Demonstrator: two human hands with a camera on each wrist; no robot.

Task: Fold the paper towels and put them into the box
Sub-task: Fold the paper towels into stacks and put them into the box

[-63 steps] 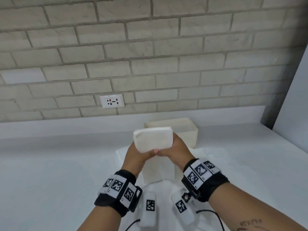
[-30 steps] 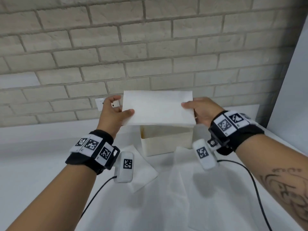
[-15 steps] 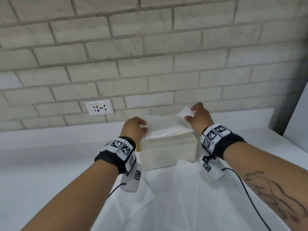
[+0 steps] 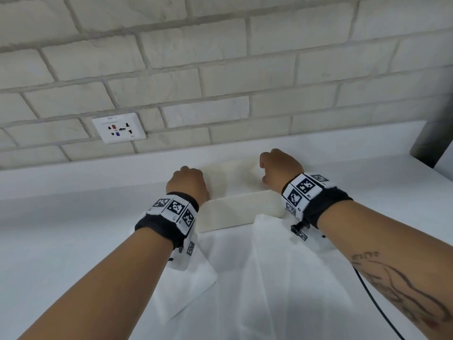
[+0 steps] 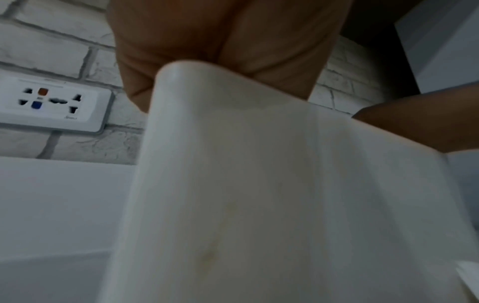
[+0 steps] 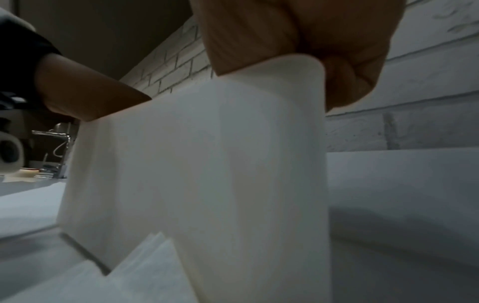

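A cream box (image 4: 239, 212) stands at the back of the white counter (image 4: 73, 229), near the wall. A folded paper towel (image 4: 232, 174) lies in its opening. My left hand (image 4: 187, 184) reaches down into the box's left end and my right hand (image 4: 279, 168) into its right end. The box wall hides the fingers of both hands, so their hold on the towel does not show. In the wrist views the box (image 5: 259, 184) (image 6: 207, 164) fills the frame, with the left hand (image 5: 207, 41) and the right hand (image 6: 311, 30) above its rim. Unfolded paper towels (image 4: 264, 278) lie in front of the box.
A brick wall with a white socket (image 4: 119, 128) rises just behind the box. A black cable (image 4: 375, 303) runs along my right forearm over the towels. A grey panel (image 4: 431, 143) stands at the far right. A metal fixture (image 6: 57, 153) shows at the left of the right wrist view.
Both hands carried the folded towel from in front of me to the box and lowered it. Half a second ago it hung over the opening; now it lies inside with both hands down in the box.
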